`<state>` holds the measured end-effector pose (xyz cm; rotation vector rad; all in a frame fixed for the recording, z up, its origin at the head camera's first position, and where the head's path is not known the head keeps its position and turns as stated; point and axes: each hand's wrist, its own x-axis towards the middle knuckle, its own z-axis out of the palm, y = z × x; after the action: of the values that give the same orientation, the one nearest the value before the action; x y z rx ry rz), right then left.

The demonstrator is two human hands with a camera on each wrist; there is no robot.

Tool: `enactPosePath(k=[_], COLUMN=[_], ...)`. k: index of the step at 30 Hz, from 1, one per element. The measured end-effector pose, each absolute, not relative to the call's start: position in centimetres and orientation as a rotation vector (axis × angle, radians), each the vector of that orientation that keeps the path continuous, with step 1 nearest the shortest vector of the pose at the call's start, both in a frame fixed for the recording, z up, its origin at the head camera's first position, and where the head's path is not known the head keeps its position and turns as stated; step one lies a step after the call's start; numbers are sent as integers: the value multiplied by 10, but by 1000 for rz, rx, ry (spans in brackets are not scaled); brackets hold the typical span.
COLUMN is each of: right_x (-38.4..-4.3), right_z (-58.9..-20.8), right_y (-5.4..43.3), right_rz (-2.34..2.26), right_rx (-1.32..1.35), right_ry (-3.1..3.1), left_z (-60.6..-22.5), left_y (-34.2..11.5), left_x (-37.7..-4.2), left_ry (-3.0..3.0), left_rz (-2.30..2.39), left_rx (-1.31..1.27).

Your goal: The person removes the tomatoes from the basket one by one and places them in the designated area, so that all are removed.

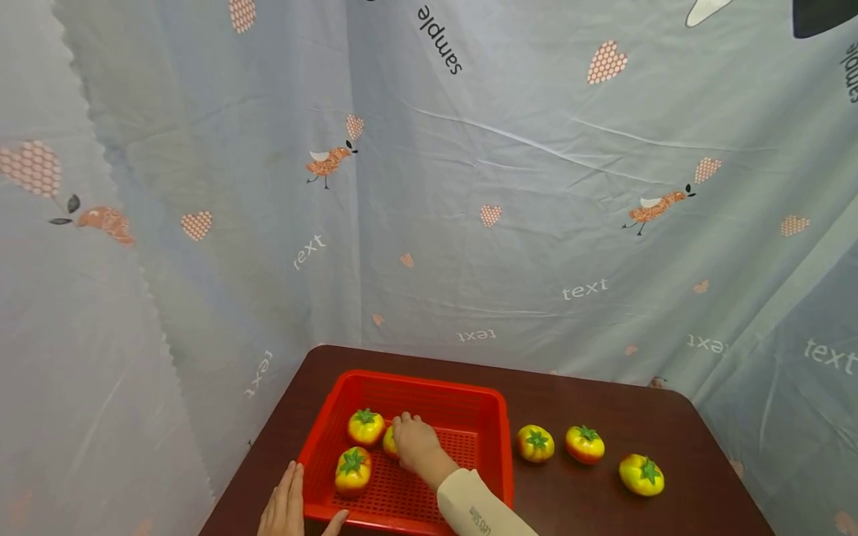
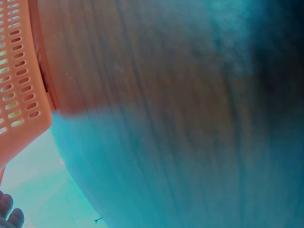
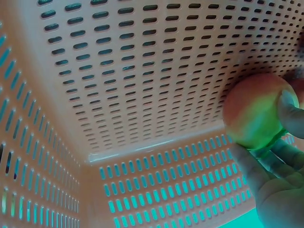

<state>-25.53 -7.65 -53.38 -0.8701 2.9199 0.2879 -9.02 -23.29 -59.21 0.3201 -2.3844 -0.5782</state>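
Observation:
In the head view my right hand [image 1: 417, 444] reaches into a red plastic basket [image 1: 506, 454] and holds a yellow-red tomato [image 1: 389, 443] with a green leafy top. The right wrist view shows thumb and fingers round this tomato [image 3: 256, 111], close to the perforated basket floor. Two more tomatoes, one farther back [image 1: 366, 427] and one nearer [image 1: 352, 472], sit in the basket's left part. My left hand [image 1: 287, 506] rests at the basket's near left corner, its fingers straight and the thumb by the front rim. Only its fingertips [image 2: 12, 213] appear in the left wrist view.
Right of the basket, three tomatoes lie apart on the dark brown table [image 1: 570, 514]: one near the basket wall [image 1: 535, 444], one in the middle [image 1: 585, 444] and a yellower one [image 1: 641, 475]. A patterned grey-blue curtain [image 1: 429, 298] hangs behind the table and at both sides.

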Motion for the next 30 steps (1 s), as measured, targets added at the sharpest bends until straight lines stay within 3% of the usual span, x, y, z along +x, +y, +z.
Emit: enactPosePath(k=[30], right_x=[-251], right_z=[-530], right_y=[-79], right_rz=[429], right_rx=[-900], right_ry=[2954], left_z=[-591], left_y=[-233], left_x=[-90], left_ry=[-2337], left_rz=[-577], left_rx=[270])
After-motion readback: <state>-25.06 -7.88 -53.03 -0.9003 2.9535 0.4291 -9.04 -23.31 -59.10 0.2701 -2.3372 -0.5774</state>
